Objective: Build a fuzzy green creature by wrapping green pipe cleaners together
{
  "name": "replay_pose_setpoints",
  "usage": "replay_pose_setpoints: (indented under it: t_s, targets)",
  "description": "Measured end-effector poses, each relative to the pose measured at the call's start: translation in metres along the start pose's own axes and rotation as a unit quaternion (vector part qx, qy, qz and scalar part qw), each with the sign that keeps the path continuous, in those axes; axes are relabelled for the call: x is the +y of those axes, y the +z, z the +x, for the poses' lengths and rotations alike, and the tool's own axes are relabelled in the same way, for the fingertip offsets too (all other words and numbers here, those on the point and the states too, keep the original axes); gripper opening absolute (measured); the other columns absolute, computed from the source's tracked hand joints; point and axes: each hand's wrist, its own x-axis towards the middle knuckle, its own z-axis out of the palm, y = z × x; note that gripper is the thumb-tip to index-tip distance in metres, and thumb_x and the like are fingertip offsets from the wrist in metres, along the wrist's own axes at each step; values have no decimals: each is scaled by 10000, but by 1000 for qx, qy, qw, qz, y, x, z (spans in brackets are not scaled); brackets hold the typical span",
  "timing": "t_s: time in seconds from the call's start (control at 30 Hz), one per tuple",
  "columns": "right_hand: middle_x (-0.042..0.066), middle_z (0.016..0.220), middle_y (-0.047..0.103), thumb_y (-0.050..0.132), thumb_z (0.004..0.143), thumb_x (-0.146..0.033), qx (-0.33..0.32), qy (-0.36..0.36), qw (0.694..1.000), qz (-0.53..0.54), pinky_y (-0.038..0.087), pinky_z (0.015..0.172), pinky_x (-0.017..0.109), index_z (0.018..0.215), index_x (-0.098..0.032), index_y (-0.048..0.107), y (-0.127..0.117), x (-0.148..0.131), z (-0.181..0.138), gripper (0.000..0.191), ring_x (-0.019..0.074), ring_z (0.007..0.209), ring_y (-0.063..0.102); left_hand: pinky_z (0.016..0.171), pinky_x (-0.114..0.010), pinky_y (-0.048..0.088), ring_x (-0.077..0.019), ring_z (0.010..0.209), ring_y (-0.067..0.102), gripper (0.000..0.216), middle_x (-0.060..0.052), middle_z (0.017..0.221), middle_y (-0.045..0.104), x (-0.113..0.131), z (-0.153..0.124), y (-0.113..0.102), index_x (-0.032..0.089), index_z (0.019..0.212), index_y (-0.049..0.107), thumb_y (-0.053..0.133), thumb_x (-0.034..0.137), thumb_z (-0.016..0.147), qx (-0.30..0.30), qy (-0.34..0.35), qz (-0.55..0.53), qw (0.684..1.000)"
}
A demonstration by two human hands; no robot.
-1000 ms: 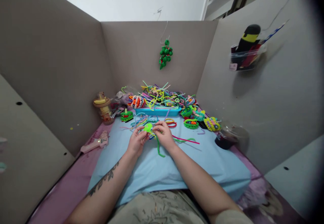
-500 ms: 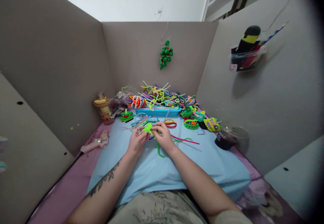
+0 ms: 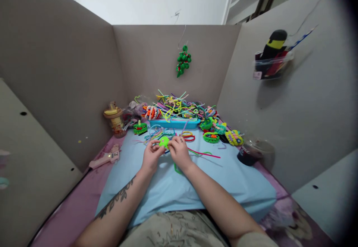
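Note:
My left hand [image 3: 151, 154] and my right hand [image 3: 179, 151] meet over a light blue pillow [image 3: 223, 180] on my lap. Both pinch a small bright green pipe-cleaner coil [image 3: 163, 141] between their fingertips. A green tail of the same pipe cleaner [image 3: 176, 169] hangs down under my right wrist. A pink pipe cleaner [image 3: 204, 154] lies on the pillow just right of my right hand.
A blue tray [image 3: 175, 123] heaped with coloured pipe cleaners stands at the pillow's far edge, with small finished figures [image 3: 234, 137] beside it. A pink glue gun [image 3: 104, 158] lies left, a jar [image 3: 114, 119] behind it, a dark cup [image 3: 248, 153] right. Grey panels enclose everything; a green ornament [image 3: 183, 59] hangs ahead.
My right hand has shifted slightly left, closer to my left hand, over the green coil. The hanging green tail is now mostly hidden under my right wrist.

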Motion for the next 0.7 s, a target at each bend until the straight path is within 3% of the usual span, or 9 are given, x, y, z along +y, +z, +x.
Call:
replay_pose_setpoints:
  t_s: [0.17, 0.3, 0.43, 0.57, 0.7]
  targets:
    - [56, 814, 619, 504, 836, -147, -20, -19, 998, -49, 379, 801, 346, 790, -192, 626, 0, -2, -1, 138, 206, 846, 498, 616, -215, 450, -106, 581, 597, 439, 36, 609, 620, 2, -1, 2, 175, 915, 505, 776, 264, 581, 16, 34, 54, 998]
    - [47, 772, 608, 471, 842, -148, -31, 23, 998, 53, 413, 746, 313, 766, -185, 604, 4, 3, 0, 158, 189, 800, 528, 572, -195, 424, -100, 571, 561, 367, 44, 608, 581, 8, -8, 7, 186, 885, 519, 754, 266, 614, 40, 107, 134, 984]
    - [20, 740, 601, 472, 857, -232, -63, 76, 980, 174, 429, 641, 260, 774, -185, 605, 5, 7, 2, 164, 151, 707, 545, 635, -225, 459, -129, 661, 587, 327, 12, 711, 601, 8, -13, 8, 197, 898, 547, 735, 280, 643, 45, 165, 165, 971]
    - [5, 738, 608, 643, 744, -303, -93, 88, 972, 199, 434, 620, 241, 790, -177, 633, 0, 9, 5, 134, 140, 695, 548, 708, -253, 479, -144, 723, 596, 319, -2, 784, 612, 5, -14, 5, 208, 907, 569, 735, 276, 644, 50, 182, 179, 966]
    - [22, 792, 635, 653, 749, -268, -117, 46, 975, 183, 456, 690, 271, 818, -184, 659, -7, 14, 5, 109, 156, 760, 578, 724, -261, 484, -150, 739, 612, 305, -11, 802, 631, 2, -13, 2, 210, 919, 573, 723, 276, 662, 33, 187, 202, 961]
